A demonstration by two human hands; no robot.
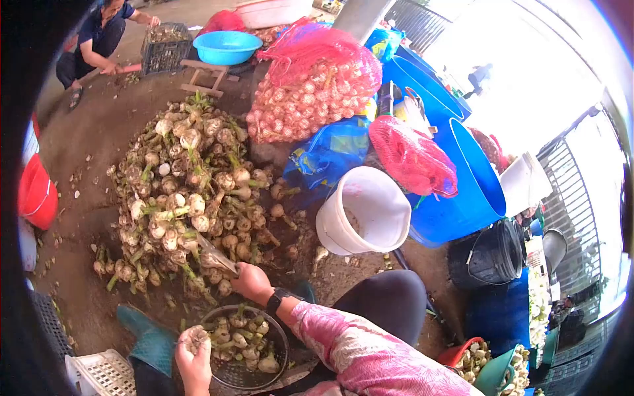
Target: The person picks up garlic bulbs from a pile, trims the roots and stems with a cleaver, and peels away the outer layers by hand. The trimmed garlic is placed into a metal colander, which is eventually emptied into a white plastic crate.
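Observation:
My right hand (252, 284), with a dark watch on the wrist, is closed round the handle of a knife (216, 256). Its broad blade points up and left over the near edge of a large heap of garlic (191, 178) with green stems and soil on the bulbs. Lower down, the fingers of my left hand (193, 363) are curled round a pale garlic bulb (195, 338), partly covered by them. Between my knees, just right of the left hand, stands a round mesh basket (285, 350) holding trimmed garlic (241, 340).
A white bucket (363, 211) stands right of the heap, before blue tubs (462, 178). Behind are a red mesh sack of garlic (310, 99) and a blue basin (227, 47). Another person (99, 39) crouches by a black crate (165, 49). A red bucket (37, 191) is left.

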